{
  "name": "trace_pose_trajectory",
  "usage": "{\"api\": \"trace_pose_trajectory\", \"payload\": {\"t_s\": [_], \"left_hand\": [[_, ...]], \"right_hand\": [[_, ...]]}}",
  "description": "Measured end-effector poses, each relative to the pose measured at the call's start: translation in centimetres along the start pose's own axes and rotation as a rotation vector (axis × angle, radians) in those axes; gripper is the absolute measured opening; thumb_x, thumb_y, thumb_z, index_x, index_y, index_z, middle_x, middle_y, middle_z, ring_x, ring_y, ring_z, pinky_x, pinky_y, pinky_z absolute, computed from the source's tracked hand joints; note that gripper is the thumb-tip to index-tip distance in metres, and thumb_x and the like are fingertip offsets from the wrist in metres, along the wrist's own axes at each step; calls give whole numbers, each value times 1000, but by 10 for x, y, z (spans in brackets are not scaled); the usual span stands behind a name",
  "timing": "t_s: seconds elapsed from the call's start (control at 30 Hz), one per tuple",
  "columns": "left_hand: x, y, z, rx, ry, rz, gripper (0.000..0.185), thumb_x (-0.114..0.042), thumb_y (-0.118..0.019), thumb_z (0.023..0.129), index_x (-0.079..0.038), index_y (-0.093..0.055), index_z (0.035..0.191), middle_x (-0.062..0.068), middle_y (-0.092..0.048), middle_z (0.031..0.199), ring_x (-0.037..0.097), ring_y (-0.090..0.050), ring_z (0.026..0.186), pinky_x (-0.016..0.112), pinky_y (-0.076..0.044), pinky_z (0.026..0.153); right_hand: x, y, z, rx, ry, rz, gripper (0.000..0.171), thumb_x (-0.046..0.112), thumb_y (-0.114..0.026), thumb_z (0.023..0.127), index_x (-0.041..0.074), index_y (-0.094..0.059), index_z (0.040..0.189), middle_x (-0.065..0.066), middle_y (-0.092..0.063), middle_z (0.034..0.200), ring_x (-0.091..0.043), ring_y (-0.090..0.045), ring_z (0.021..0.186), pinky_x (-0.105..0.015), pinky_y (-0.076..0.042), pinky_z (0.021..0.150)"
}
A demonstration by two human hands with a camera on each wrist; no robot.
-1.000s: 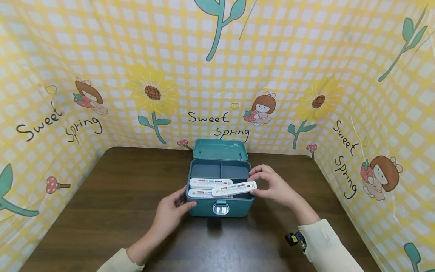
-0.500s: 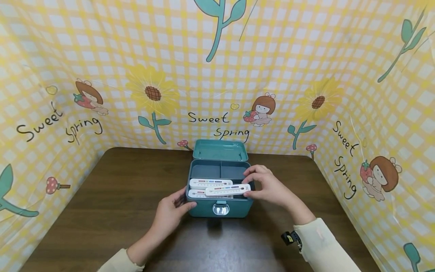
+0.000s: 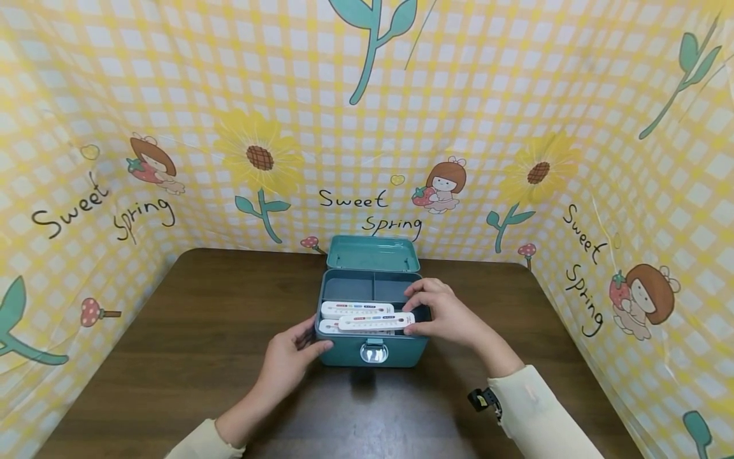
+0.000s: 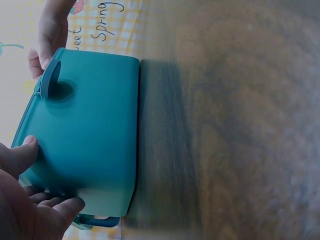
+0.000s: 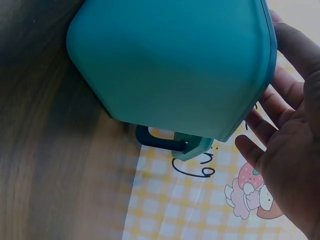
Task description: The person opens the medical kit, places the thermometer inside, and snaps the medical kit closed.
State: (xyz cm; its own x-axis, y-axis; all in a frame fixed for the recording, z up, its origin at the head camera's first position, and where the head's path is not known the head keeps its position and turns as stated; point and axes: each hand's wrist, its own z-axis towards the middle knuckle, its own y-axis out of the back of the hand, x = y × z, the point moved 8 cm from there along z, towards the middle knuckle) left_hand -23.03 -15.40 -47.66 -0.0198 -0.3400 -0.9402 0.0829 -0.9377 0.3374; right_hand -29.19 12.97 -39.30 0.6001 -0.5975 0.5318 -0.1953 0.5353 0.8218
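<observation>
The white thermometer (image 3: 375, 322) I'm holding lies across the front of the open teal box (image 3: 371, 347), on top of a second one (image 3: 332, 327) and just in front of a third (image 3: 357, 309). My right hand (image 3: 444, 313) pinches its right end, fingers curled over the box's right rim. My left hand (image 3: 287, 360) braces the box at its front left corner, thumb against the front wall, fingers relaxed along the side. The box sits mid-table on the dark wooden table (image 3: 172, 357), lid (image 3: 371, 253) tipped back toward the yellow checked backdrop (image 3: 367, 127).

Only the head view shows the thermometers and the grey divided tray (image 3: 373, 288) inside. From my left wrist I see the box's front wall (image 4: 90, 135) with its latch (image 4: 50, 79), my thumb (image 4: 22, 152) pressed near the edge, and the fingertips of my other hand (image 4: 47, 37) at the far end. My right wrist shows the box's right side (image 5: 175, 65) from low down, the dark carry handle (image 5: 157, 140), and my fingers (image 5: 270, 117) at the rim; the thermometer is hidden there.
</observation>
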Motion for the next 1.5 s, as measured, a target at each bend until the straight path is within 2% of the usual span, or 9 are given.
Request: {"api": "trace_pose_trajectory", "payload": {"t_s": [0.33,0.6,0.9,1.23,1.5], "left_hand": [[-1,-2,0,15,-15,-62,66,-21,-87,84,-3,-60,142,15,-62,140,26,-62,128,32,-55,97],[3,-2,1,10,-15,-54,67,-25,-87,84,-3,-60,142,15,-63,140,26,-62,127,32,-55,96],[2,-2,1,8,-21,-48,67,-25,-87,84,-3,-60,142,15,-62,141,26,-62,128,33,-55,97],[1,-2,1,7,-19,-40,68,-28,-86,84,-4,-60,142,15,-62,141,26,-62,128,34,-55,97],[0,-2,-1,2,-17,-59,67,-24,-87,83,-3,-61,141,15,-62,140,25,-61,128,32,-55,97]], "right_hand": [[3,-7,4,-5,12,-12,27,32,-91,79,27,-76,101,4,-59,133,-23,-41,132,-56,-32,112],[4,-13,8,13,12,-39,27,36,-90,80,26,-77,102,6,-58,133,-21,-42,132,-53,-31,115],[3,-11,10,-18,14,-123,27,42,-91,76,27,-77,94,6,-59,132,-21,-43,132,-53,-29,116],[7,-13,9,25,71,-89,24,32,-88,82,24,-77,101,4,-58,135,-21,-44,133,-54,-30,116],[10,-13,8,62,108,-58,20,28,-87,84,23,-77,102,3,-57,136,-21,-44,133,-55,-31,115]]}}
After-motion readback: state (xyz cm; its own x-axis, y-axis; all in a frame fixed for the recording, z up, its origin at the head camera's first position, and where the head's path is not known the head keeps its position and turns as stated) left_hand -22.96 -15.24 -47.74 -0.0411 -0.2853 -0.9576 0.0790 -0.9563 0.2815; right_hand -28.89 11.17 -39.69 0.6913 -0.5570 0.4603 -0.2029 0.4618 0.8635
